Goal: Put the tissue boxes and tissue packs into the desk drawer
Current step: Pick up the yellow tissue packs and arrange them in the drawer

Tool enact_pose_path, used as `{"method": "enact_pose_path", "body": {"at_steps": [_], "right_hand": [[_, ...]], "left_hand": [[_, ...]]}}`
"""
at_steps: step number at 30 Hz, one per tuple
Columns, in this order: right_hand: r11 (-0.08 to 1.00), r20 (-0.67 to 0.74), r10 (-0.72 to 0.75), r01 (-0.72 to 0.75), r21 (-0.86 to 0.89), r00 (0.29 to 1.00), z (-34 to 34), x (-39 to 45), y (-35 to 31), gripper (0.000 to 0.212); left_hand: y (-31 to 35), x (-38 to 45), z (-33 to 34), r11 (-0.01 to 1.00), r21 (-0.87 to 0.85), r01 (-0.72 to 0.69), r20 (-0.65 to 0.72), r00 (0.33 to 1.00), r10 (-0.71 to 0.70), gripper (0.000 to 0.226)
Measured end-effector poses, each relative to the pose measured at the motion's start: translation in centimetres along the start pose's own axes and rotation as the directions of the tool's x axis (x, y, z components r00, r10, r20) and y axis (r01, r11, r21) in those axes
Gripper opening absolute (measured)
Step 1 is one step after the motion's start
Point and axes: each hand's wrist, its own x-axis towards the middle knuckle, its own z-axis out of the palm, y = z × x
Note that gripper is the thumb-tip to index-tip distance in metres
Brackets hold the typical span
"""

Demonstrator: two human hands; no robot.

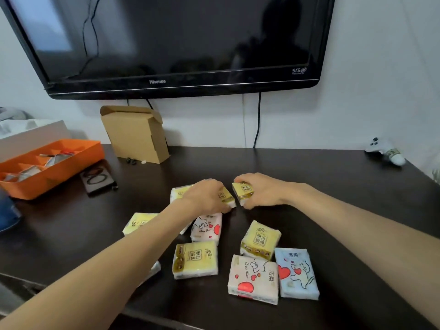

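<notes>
Several small tissue packs lie scattered on the dark desk (333, 186). My left hand (204, 195) is closed over a yellow pack (227, 197) at the back of the pile. Beside it my right hand (264, 190) grips another yellow pack (244, 190). Nearer me lie a yellow pack (196, 259), a second yellow one (260, 239), two pink heart-print packs (207, 227) (253, 278) and a blue heart-print pack (296, 272). My left forearm partly hides two more packs (138, 222) (178, 190). No drawer is visible.
An orange divided tray (78, 158) and a white box (35, 134) stand at the left. A dark flat case (97, 179) lies beside the tray. An open cardboard box (135, 134) leans against the wall under the television (181, 44). A white game controller (385, 151) rests far right.
</notes>
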Motion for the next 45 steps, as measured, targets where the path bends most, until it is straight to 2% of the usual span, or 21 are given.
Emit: {"method": "enact_pose_path", "body": {"at_steps": [5,12,20,25,28,31,33,36,45], "right_hand": [[1.000,-0.097,-0.003,0.001,-0.019,0.995,0.2,-0.6,0.1,0.081],[0.996,-0.250,0.014,0.009,0.092,0.968,-0.8,-4.7,-0.5,0.074],[0.945,-0.435,0.027,0.119,0.305,0.900,-2.0,-15.3,-3.7,0.063],[0.885,-0.429,0.027,0.178,0.430,0.903,1.4,-25.3,-6.6,0.043],[0.885,-0.352,0.020,0.147,0.441,0.936,4.3,-31.1,-7.9,0.039],[0.933,-0.244,0.019,0.070,0.354,0.970,7.5,-35.8,-8.9,0.043],[0.986,-0.202,0.009,0.025,0.163,0.979,9.6,-38.0,-9.4,0.048],[0.996,-0.120,-0.045,0.036,-0.076,0.992,12.0,-40.1,-10.1,0.048],[0.966,0.025,-0.114,0.117,-0.232,0.993,15.3,-41.2,-11.7,0.041]], "left_hand": [[0.2,-0.4,-0.2,0.998,-0.068,-0.017,0.003,1.000,0.017,0.064],[1.5,-3.2,-2.3,0.996,-0.076,-0.051,-0.084,0.995,0.045,0.066],[4.8,-13.4,-4.9,0.972,-0.147,-0.184,-0.163,0.974,0.160,0.082],[5.8,-21.9,-3.7,0.939,-0.205,-0.276,-0.164,0.955,0.245,0.085],[6.1,-27.3,-1.9,0.899,-0.308,-0.312,-0.054,0.949,0.311,0.090],[6.2,-31.9,0.8,0.909,-0.239,-0.342,0.051,0.930,0.363,0.094],[6.1,-34.2,2.9,0.910,-0.175,-0.375,0.091,0.915,0.394,0.088],[5.8,-37.0,5.8,0.896,-0.129,-0.424,0.106,0.893,0.438,0.079],[6.0,-39.7,10.2,0.848,-0.058,-0.527,0.054,0.847,0.529,0.080]]}}
